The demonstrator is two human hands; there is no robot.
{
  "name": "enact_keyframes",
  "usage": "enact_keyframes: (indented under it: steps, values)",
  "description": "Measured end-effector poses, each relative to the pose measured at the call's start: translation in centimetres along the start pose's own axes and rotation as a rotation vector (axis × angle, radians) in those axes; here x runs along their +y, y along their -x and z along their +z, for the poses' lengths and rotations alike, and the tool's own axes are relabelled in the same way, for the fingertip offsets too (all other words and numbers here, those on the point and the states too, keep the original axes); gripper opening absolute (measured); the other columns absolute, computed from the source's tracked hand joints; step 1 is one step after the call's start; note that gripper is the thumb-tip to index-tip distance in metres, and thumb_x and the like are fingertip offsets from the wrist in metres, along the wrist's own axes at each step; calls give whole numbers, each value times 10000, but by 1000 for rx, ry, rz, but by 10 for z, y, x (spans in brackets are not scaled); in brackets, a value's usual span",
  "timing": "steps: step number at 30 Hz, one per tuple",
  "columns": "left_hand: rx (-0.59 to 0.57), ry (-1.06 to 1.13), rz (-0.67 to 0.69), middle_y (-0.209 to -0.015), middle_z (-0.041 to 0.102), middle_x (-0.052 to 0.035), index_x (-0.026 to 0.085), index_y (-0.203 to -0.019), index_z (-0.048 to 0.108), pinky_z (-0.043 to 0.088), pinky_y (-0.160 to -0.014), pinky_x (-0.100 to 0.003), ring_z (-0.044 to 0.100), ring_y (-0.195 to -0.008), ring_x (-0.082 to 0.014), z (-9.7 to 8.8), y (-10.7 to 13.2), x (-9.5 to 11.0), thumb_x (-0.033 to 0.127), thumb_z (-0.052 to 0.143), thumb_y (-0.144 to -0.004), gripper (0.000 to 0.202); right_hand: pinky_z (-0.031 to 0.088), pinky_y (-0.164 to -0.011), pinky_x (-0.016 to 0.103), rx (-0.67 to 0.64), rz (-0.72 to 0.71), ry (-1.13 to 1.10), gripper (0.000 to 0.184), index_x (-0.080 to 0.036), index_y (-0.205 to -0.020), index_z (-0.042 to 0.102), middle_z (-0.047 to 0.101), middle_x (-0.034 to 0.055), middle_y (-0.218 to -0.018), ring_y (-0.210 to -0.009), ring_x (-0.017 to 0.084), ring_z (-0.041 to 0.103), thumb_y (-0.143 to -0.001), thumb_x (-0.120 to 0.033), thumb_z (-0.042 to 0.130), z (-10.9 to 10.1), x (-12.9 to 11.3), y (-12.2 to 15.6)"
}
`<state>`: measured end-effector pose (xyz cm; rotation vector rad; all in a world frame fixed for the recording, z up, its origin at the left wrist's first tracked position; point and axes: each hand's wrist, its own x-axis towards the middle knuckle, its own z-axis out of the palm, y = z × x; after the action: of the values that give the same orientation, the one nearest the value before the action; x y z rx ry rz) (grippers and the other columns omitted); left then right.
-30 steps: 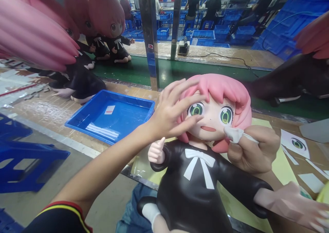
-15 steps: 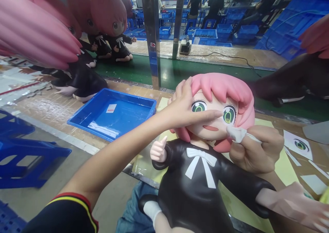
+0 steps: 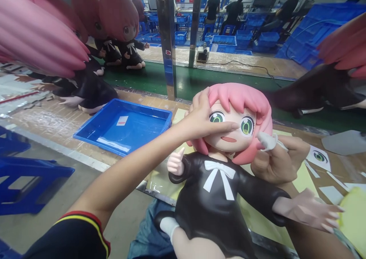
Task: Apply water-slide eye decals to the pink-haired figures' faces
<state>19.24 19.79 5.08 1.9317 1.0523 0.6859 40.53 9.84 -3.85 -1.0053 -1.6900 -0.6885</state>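
Observation:
A large pink-haired doll figure (image 3: pixel 210 213) in a black dress with a white bow leans back before me, its green-eyed face turned up. Across the side of its head lies my left hand (image 3: pixel 201 118), fingers over the hair and thumb along the face near the nose, gripping the head. My right hand (image 3: pixel 280 158) is closed around a small white cloth (image 3: pixel 267 140), bunched at the fingertips beside the doll's cheek and side hair. Yellow sheeting (image 3: pixel 178 118) lies under the doll.
A blue tray (image 3: pixel 122 106) with a small white card in it stands to the left. Similar dolls (image 3: pixel 130 57) sit along the green conveyor (image 3: pixel 154 78). At right lie an eye-printed card (image 3: pixel 318 158) and paper scraps (image 3: pixel 330 194). Workers (image 3: pixel 213 7) sit in the background.
My right hand has drawn the white cloth off the face, outward to the side hair. My left hand keeps its place on the head. The view has shifted slightly.

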Motion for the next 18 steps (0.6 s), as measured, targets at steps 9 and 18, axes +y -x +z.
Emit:
enact_keyframes:
  steps: [9, 18]
  values:
    - [-26, 9, -42, -1696, 117, -176, 201, -1605, 153, 215, -1297, -522, 173, -1590, -332, -2, 0, 7, 561, 871, -658, 1242, 340, -552, 325, -123, -204, 41, 113, -180, -998, 647, 423, 37, -792, -632, 144, 440, -987, -287, 611, -18, 11, -16]
    - [-21, 18, -1, -1686, 132, -181, 162, -1622, 94, 249, -1299, -469, 181, -1588, -311, 0, 2, 3, 592, 866, -671, 1298, 337, -546, 327, -197, -405, 1, 196, -192, -916, 623, 500, 21, -756, -619, 135, 494, -1024, -348, 573, -19, 13, -22]
